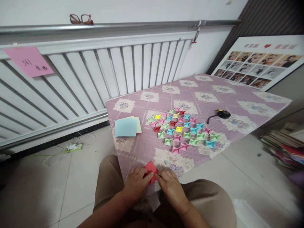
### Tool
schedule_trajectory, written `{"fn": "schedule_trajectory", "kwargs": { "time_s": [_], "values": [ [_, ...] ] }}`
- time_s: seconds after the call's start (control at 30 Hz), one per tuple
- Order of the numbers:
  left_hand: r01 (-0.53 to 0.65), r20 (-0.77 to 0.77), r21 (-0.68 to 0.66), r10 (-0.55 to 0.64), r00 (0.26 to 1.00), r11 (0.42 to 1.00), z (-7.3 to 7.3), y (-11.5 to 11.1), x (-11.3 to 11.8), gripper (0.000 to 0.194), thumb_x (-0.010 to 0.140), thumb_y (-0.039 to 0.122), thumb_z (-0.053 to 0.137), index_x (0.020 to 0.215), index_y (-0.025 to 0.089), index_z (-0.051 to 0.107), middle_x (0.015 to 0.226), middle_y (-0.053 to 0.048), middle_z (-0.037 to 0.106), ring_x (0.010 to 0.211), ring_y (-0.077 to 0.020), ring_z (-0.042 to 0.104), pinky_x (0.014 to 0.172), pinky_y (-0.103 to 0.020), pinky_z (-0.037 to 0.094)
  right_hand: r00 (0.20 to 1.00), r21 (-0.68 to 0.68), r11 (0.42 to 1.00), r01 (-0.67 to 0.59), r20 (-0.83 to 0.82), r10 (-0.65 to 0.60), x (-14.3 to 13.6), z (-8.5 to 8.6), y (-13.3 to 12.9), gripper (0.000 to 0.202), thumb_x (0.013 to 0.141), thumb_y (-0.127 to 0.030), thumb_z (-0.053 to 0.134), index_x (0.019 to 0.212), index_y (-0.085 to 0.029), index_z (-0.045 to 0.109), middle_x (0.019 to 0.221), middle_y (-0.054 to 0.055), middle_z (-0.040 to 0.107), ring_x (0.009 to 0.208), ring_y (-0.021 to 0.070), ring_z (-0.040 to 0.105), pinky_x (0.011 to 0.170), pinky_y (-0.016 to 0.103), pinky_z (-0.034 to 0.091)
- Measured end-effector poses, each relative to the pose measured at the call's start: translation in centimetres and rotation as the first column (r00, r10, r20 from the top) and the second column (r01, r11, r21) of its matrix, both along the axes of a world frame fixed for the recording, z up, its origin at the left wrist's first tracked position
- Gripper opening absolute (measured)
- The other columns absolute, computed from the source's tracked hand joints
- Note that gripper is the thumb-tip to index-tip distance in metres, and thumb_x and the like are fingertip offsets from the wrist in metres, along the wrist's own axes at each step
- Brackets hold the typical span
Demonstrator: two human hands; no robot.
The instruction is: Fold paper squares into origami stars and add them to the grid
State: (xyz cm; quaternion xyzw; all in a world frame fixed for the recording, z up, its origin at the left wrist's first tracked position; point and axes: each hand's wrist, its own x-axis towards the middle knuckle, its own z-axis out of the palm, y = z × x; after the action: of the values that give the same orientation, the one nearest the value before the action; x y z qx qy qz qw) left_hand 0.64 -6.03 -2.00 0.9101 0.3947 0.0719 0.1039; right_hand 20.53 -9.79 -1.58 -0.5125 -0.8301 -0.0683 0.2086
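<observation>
A red sheet of folded paper (151, 166) lies at the table's near edge, one corner pointing away from me. My left hand (137, 182) presses on its left side, thumb reaching across the paper. From the right, my right hand (170, 184) pinches the paper's edge with thumb and fingertips. Beyond both hands stand several small folded paper pieces (179, 129) in rows, coloured pink, green, blue, yellow and red. To their left is a stack of paper sheets (125, 127), light blue on top, with pale yellow and red showing beneath.
A black and yellow object with a dark strap (223, 114) lies on the patterned tablecloth (147, 152). A white radiator (137, 68) runs behind the table. Glasses (81, 20) rest on the pipe. A photo board (256, 63) leans at the back right; stacked papers (285, 145) sit right.
</observation>
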Motion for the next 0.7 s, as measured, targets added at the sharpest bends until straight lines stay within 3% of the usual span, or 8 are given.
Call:
{"fn": "schedule_trajectory", "kwargs": {
  "time_s": [0.3,0.7],
  "values": [
    [0.09,0.02,0.079,-0.092,0.996,0.993,-0.5,-0.3,-0.9,0.043,0.089,0.03,0.054,0.131,0.039,0.045,0.112,-0.003,0.053,0.103,-0.0231,0.046,0.088,-0.037,0.038,0.999,-0.061,0.997,0.038,-0.029,-0.04,-0.2,-0.7,-0.6,0.023,0.089,-0.012,0.052,0.108,-0.02,0.062,0.098,0.007,0.063,0.087,0.0196,0.054,0.078,0.035,0.044],
    [0.163,0.022,0.202,-0.171,0.985,0.966,-0.8,-0.5,-1.5,0.038,0.089,0.037,0.053,0.127,0.031,0.052,0.122,-0.009,0.051,0.106,-0.0252,0.046,0.089,-0.04,0.04,0.993,-0.003,0.999,0.054,-0.103,-0.054,-0.1,-1.2,-1.4,0.03,0.091,-0.012,0.044,0.113,-0.022,0.062,0.1,0.007,0.065,0.094,0.0196,0.056,0.083,0.036,0.045]
  ]
}}
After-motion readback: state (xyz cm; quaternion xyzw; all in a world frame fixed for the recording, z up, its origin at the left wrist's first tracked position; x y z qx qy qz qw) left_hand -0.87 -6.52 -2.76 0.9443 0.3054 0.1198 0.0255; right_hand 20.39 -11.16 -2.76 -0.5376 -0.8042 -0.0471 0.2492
